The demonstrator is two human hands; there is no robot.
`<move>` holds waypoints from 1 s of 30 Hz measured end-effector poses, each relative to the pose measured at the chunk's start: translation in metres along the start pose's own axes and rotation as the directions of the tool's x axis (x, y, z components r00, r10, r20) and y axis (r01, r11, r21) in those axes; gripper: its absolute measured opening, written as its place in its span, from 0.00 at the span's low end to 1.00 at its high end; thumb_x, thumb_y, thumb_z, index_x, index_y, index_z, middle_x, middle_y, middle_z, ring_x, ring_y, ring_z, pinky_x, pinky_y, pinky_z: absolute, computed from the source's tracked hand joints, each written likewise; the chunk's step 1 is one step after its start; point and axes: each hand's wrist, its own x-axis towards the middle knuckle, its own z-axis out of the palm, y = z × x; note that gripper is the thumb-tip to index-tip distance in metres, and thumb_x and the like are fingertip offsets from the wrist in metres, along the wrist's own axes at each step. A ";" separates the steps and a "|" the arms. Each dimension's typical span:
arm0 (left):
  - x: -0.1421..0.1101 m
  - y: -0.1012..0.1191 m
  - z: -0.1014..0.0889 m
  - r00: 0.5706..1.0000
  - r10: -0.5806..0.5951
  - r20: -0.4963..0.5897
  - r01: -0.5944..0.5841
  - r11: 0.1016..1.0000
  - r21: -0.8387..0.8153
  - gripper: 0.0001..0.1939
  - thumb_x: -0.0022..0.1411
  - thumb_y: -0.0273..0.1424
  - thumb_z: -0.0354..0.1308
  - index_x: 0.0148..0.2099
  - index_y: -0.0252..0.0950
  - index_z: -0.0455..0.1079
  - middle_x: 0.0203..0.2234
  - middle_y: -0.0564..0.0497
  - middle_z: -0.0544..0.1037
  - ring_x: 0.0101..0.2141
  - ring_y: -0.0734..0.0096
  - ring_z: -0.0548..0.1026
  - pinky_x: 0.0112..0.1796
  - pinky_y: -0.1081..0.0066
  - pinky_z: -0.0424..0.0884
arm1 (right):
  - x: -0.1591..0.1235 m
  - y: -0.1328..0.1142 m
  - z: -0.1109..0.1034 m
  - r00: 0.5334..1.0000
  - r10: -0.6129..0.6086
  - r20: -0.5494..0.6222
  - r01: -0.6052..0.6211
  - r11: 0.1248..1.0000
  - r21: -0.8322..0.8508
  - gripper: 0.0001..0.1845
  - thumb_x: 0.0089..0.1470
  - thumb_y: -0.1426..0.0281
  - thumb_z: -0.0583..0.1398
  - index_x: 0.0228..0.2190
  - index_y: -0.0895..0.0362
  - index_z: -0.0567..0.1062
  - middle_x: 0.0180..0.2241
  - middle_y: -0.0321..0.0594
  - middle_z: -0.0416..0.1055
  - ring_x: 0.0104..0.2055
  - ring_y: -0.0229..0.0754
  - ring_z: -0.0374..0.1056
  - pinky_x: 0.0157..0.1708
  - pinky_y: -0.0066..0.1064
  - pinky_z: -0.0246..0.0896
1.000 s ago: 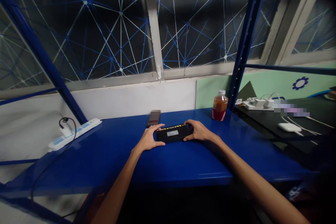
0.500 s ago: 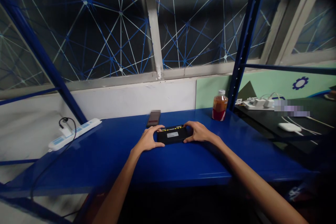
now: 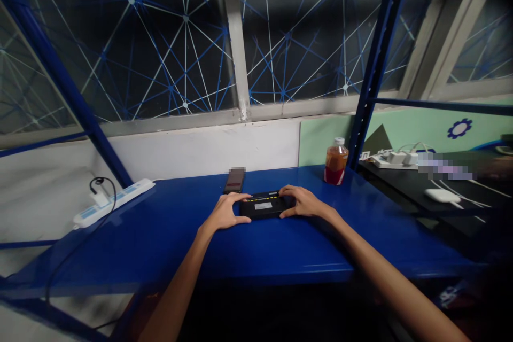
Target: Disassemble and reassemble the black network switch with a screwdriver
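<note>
A flat black box (image 3: 264, 206) with a white label and a yellow strip along its far edge lies on the blue shelf (image 3: 260, 246). My left hand (image 3: 224, 212) grips its left end, thumb at the front and fingers over the back. My right hand (image 3: 301, 202) grips its right end the same way. Both arms reach forward over the shelf.
A dark phone (image 3: 234, 180) lies just behind the box. A bottle of orange drink (image 3: 335, 161) stands at the back right by a blue upright (image 3: 372, 69). A white power strip (image 3: 114, 202) with a black cable lies left. A black desk (image 3: 441, 181) with chargers sits right.
The box has tipped flatter onto the shelf, so less of its top face shows. Both hands stay on its ends.
</note>
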 end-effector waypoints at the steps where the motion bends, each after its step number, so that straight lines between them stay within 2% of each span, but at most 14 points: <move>1: 0.000 0.000 0.000 1.000 0.001 0.002 -0.001 1.000 0.006 0.33 0.46 0.45 0.68 0.55 0.46 0.67 0.49 0.48 0.74 0.48 0.55 0.71 0.50 0.58 0.63 | 0.000 0.000 0.001 1.000 -0.005 0.000 0.005 1.000 -0.003 0.36 0.36 0.46 0.66 0.43 0.53 0.73 0.48 0.42 0.70 0.41 0.48 0.69 0.38 0.35 0.62; 8: 0.001 -0.003 0.002 1.000 0.011 0.002 -0.011 0.999 0.053 0.35 0.45 0.46 0.68 0.55 0.47 0.67 0.50 0.47 0.72 0.50 0.53 0.69 0.51 0.56 0.61 | 0.000 -0.002 0.003 1.000 0.002 -0.010 -0.002 1.000 -0.021 0.36 0.35 0.47 0.67 0.43 0.54 0.71 0.47 0.42 0.69 0.41 0.48 0.69 0.36 0.35 0.62; 16: 0.001 -0.005 0.003 1.000 -0.004 0.004 0.004 0.996 0.087 0.38 0.44 0.49 0.67 0.58 0.48 0.64 0.54 0.47 0.67 0.54 0.49 0.63 0.53 0.51 0.58 | -0.001 -0.004 0.003 1.000 0.006 -0.009 -0.007 0.998 -0.055 0.36 0.36 0.48 0.67 0.45 0.53 0.72 0.49 0.43 0.68 0.44 0.50 0.68 0.39 0.37 0.63; 20: 0.000 -0.006 0.004 1.000 -0.029 -0.009 0.030 0.993 0.112 0.36 0.46 0.53 0.64 0.56 0.47 0.66 0.56 0.47 0.64 0.56 0.46 0.60 0.53 0.48 0.56 | -0.001 -0.005 0.005 1.000 0.007 -0.021 -0.009 0.996 -0.084 0.38 0.37 0.44 0.65 0.46 0.53 0.72 0.50 0.44 0.66 0.44 0.51 0.68 0.40 0.39 0.63; 26: -0.001 -0.007 0.005 0.999 -0.052 -0.002 0.052 0.990 0.128 0.31 0.46 0.55 0.63 0.48 0.45 0.73 0.54 0.47 0.66 0.55 0.46 0.61 0.53 0.48 0.56 | -0.002 -0.006 0.004 0.999 0.027 -0.043 -0.032 0.992 -0.119 0.40 0.35 0.41 0.63 0.45 0.54 0.73 0.49 0.46 0.64 0.42 0.52 0.69 0.40 0.41 0.63; 30: -0.001 -0.008 0.004 0.998 -0.056 0.028 0.052 0.992 0.112 0.32 0.45 0.56 0.63 0.50 0.45 0.72 0.54 0.47 0.66 0.54 0.47 0.63 0.53 0.49 0.58 | -0.002 -0.006 0.004 0.998 0.029 -0.047 -0.035 0.991 -0.128 0.39 0.36 0.42 0.63 0.45 0.53 0.72 0.48 0.46 0.66 0.41 0.51 0.69 0.39 0.40 0.63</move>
